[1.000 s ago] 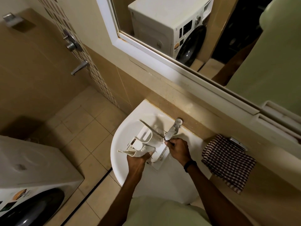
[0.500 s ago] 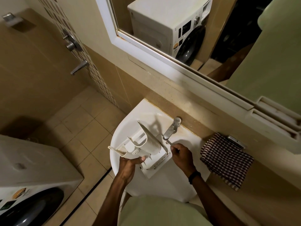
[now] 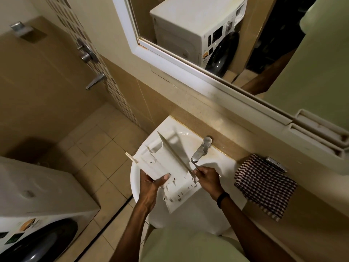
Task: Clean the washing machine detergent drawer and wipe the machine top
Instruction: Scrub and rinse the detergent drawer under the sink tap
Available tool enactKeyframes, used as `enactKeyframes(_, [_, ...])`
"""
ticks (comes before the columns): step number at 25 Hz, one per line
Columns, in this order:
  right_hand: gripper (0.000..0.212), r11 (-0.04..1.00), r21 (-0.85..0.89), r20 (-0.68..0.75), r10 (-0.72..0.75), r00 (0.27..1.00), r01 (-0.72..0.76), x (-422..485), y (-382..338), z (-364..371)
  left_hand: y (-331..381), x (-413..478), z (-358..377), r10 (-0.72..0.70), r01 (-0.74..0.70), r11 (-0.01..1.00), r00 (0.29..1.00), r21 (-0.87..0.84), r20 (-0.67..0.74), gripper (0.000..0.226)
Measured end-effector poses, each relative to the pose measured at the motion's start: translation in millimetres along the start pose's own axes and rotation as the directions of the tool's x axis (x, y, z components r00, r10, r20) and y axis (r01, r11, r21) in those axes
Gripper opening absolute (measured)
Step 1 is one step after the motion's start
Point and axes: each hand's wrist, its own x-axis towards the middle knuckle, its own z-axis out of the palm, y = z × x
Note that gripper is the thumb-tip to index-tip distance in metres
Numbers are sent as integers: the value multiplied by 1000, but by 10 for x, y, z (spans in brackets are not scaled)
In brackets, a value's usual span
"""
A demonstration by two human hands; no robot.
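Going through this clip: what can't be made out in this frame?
- Head view, thin object in the right hand: fingers hide most of it.
- Head view, detergent drawer insides: held by the left hand, mostly turned away.
- Head view, water from the tap: too small to tell.
- Head view, washing machine front: cut off by the bottom-left edge.

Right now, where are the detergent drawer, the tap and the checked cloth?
detergent drawer point(image 3: 164, 163), head view, on its broad flat white side.
tap point(image 3: 201, 151), head view, on the metal spout.
checked cloth point(image 3: 264, 184), head view, on the middle of the fabric.
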Motion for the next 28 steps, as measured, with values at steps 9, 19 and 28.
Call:
enactKeyframes(9, [21,980,180,71,71,995,-83,-373,-179,-26,-30,-60,160,-36,8,996,942,-86,-334,106])
enactKeyframes(19, [28,924,362,55,-156,986,126,-922,-740,-104,161,-138,227,-211,58,861,945,-504,-251,69])
enactKeyframes(28, [64,535,514,647,271,713,-670,-559,-340,-23,2,-203,57,-89,69,601,996,-796,19,83])
